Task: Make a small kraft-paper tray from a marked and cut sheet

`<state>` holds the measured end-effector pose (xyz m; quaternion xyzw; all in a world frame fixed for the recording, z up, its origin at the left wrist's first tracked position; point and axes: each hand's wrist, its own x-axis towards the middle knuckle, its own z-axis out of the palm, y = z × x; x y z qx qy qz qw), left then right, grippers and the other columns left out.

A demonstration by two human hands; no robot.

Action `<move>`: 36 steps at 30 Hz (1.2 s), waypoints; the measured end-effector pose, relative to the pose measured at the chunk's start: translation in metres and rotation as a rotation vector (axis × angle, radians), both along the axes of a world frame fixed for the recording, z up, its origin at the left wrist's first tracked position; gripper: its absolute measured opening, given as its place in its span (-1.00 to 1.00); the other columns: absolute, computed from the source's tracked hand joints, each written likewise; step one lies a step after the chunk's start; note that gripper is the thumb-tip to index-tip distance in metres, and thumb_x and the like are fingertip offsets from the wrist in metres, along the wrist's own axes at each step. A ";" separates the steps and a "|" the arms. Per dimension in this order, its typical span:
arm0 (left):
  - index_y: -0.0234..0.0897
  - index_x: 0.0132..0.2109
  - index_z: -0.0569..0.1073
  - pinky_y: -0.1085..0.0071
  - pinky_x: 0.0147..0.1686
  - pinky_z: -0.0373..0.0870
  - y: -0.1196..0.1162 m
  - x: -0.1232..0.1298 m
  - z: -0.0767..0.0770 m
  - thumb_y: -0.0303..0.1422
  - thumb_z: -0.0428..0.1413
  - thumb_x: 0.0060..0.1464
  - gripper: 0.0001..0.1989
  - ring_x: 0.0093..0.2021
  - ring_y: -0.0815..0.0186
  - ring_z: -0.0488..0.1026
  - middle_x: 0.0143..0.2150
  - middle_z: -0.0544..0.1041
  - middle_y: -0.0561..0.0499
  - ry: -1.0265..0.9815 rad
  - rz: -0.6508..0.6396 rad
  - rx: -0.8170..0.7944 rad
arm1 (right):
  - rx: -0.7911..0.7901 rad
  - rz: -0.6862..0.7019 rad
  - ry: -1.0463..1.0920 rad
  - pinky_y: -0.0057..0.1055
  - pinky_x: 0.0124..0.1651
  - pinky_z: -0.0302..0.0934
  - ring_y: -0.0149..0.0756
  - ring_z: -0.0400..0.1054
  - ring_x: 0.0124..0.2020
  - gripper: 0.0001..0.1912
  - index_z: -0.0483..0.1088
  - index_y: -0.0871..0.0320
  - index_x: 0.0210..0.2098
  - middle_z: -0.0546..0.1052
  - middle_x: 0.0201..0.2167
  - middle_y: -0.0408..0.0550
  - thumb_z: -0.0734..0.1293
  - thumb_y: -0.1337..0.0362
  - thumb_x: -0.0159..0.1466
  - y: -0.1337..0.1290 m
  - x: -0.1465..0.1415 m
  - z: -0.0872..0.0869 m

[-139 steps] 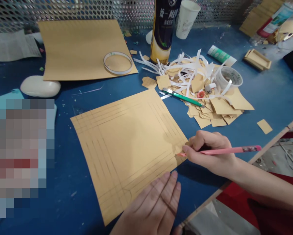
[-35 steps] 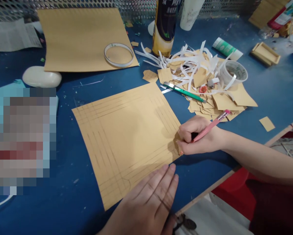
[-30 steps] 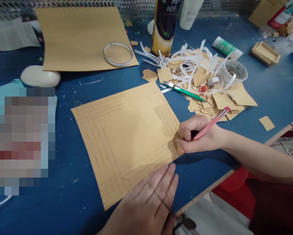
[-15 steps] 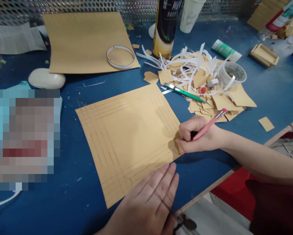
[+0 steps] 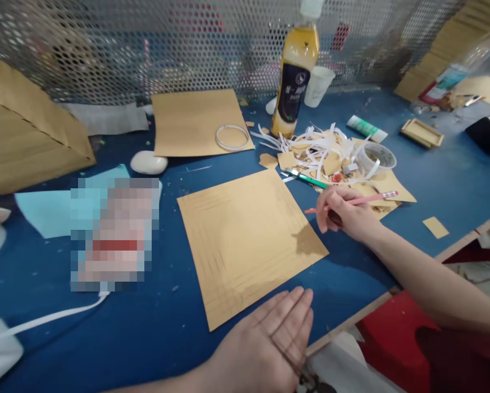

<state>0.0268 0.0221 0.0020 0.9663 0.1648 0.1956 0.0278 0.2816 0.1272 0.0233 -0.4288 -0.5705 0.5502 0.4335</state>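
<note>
A tan sheet of kraft paper [image 5: 249, 224] lies on the blue tabletop, with ruled pencil lines along its edges. My right hand [image 5: 349, 214] holds a pink pencil [image 5: 370, 200] with a white eraser end, above the sheet's right edge. The pencil tip points left and seems clear of the paper; a shadow falls on the corner below. My left hand [image 5: 269, 335] is flat, fingers outstretched, just off the sheet's near edge, holding nothing. Beyond my right hand lies a green craft knife [image 5: 308, 179], partly hidden by that hand.
Paper scraps and white strips [image 5: 324, 153] are heaped behind my right hand, beside a tape roll [image 5: 378, 158] and a tea bottle [image 5: 296, 82]. Farther left are a folded kraft sheet [image 5: 191, 123], a white mouse [image 5: 149, 162] and a blurred-out device on a cable [image 5: 60, 316].
My right hand has lifted the pencil off the sheet's near right corner. My left hand has come away from the near edge. The view has tilted up and turned left.
</note>
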 end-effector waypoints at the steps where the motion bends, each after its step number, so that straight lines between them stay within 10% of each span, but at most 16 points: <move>1: -0.45 0.13 0.40 0.26 0.26 0.11 -0.001 0.000 0.000 -0.35 0.03 0.22 -0.62 0.28 0.09 0.20 0.24 0.32 -0.22 0.004 -0.010 0.030 | -0.026 -0.076 -0.077 -0.62 -0.73 0.02 -0.53 0.27 -0.70 -0.64 0.42 0.21 -0.42 0.53 -0.59 -0.10 0.31 0.03 0.28 0.000 0.001 0.003; 5: -0.46 0.12 0.39 0.08 0.18 0.20 -0.005 0.000 0.002 -0.26 0.02 0.23 -0.58 0.22 -0.08 0.26 0.20 0.33 -0.35 0.016 0.074 0.084 | -0.225 -0.217 -0.173 -0.49 -0.28 0.40 -0.32 0.49 -0.22 -0.71 0.46 0.14 -0.21 0.59 -0.22 0.01 0.43 0.10 0.17 -0.004 0.004 0.012; 10: -0.46 0.09 0.41 0.13 0.13 0.27 -0.006 0.000 0.006 -0.23 -0.05 0.27 -0.59 0.17 -0.03 0.35 0.13 0.42 -0.34 0.044 0.103 0.116 | -0.314 -0.158 -0.010 -0.19 0.08 0.31 -0.12 0.31 0.14 -0.67 0.44 0.05 -0.11 0.51 -0.01 0.02 0.46 0.20 0.12 -0.013 -0.002 0.023; 17: -0.48 0.16 0.36 0.09 0.18 0.18 -0.007 -0.003 0.010 -0.22 -0.11 0.30 -0.54 0.20 -0.05 0.30 0.18 0.36 -0.37 0.117 0.073 0.068 | -0.348 -0.161 -0.053 -0.34 -0.09 0.32 -0.17 0.36 0.01 -0.60 0.41 0.06 -0.08 0.48 0.01 0.04 0.46 0.29 0.08 -0.013 -0.013 0.028; 25: -0.45 0.07 0.43 0.13 0.22 0.14 -0.010 -0.002 0.001 -0.29 -0.07 0.27 -0.63 0.18 0.03 0.34 0.14 0.42 -0.30 -0.021 0.031 0.209 | -0.042 -0.113 -0.422 -0.40 -0.28 0.19 -0.29 0.32 -0.30 -0.74 0.39 0.11 -0.27 0.45 -0.34 -0.14 0.39 0.37 0.01 -0.005 -0.020 0.017; 36: -0.42 0.08 0.45 0.25 0.19 0.20 -0.015 -0.005 0.000 -0.37 -0.10 0.28 -0.64 0.16 0.14 0.37 0.15 0.43 -0.18 -0.050 -0.185 0.306 | 0.361 0.187 -0.904 -0.37 -0.25 0.19 -0.26 0.35 -0.32 -0.87 0.37 0.15 -0.38 0.51 -0.36 -0.04 0.22 0.42 0.09 0.051 -0.012 0.055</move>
